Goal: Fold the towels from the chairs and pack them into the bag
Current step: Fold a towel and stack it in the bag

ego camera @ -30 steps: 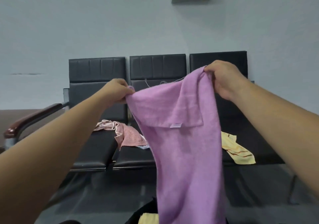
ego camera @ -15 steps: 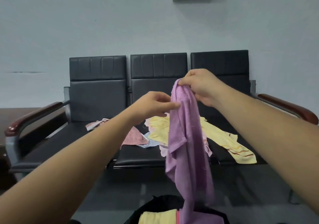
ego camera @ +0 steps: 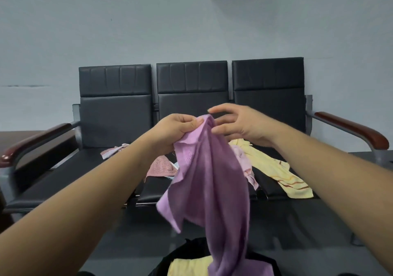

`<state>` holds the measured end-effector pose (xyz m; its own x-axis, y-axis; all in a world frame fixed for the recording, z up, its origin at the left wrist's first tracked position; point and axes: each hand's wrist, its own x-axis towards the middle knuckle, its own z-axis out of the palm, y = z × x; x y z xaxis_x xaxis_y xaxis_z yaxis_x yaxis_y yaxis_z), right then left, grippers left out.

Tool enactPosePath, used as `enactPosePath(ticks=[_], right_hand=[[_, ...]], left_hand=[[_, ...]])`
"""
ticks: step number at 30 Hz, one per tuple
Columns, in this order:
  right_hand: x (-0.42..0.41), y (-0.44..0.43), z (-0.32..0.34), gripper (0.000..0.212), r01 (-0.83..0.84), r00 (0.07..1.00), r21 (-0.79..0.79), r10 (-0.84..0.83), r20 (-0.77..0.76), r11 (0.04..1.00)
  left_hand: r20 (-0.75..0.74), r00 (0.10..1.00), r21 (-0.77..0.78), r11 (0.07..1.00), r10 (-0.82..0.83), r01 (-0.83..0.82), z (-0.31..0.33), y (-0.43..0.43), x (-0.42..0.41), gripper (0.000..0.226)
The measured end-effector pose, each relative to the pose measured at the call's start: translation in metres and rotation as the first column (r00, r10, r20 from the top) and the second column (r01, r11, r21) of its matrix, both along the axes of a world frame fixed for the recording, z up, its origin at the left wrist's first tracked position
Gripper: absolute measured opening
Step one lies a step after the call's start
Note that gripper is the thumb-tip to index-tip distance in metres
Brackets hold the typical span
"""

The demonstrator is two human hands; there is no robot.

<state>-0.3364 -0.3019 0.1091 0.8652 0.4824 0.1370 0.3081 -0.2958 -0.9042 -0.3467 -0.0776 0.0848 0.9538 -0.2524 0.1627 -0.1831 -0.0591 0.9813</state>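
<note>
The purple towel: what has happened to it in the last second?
Spread by its top corners a second ago, the purple towel now hangs doubled over the bag. The left hand took over the top; the right hand let go, fingers open beside it. The yellow towel and pink towels on the chairs stayed put.

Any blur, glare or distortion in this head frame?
Head view: towel and right hand soft with blur; chairs fairly sharp; light soft and even, no glare; wide-angle stretch toward the edges.
</note>
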Motion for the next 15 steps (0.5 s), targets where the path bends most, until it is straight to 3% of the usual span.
enactPosePath(ticks=[3,5,7,10,13,15], right_hand=[[-0.003,0.018,-0.011,0.041,-0.087,0.996,0.030,0.086,0.031,0.996],[-0.003,0.025,-0.014,0.024,-0.014,0.993,0.038,0.010,0.120,0.999],[0.001,0.025,-0.014,0.016,0.108,0.981,0.059,-0.116,0.156,0.992],[0.007,0.023,-0.014,0.017,0.237,0.966,0.114,-0.246,0.080,0.965],[0.013,0.017,-0.017,0.021,0.309,0.951,0.129,-0.308,-0.025,0.942],[0.015,0.012,-0.021,0.024,0.333,0.942,0.086,-0.329,-0.066,0.939]], left_hand=[[-0.031,0.999,0.000,1.000,-0.018,0.018,0.003,-0.004,0.001,0.032],[-0.060,0.998,-0.041,0.999,-0.036,0.033,-0.001,0.002,0.003,0.039],[-0.059,0.985,-0.077,0.984,-0.162,0.157,-0.007,0.011,0.001,0.048],[-0.098,0.948,-0.012,0.952,-0.304,0.305,-0.020,0.018,-0.003,0.065],[-0.073,0.973,0.055,0.973,-0.221,0.225,-0.026,0.016,-0.009,0.028],[-0.042,0.995,-0.020,0.995,-0.095,0.094,-0.026,0.022,-0.006,0.026]])
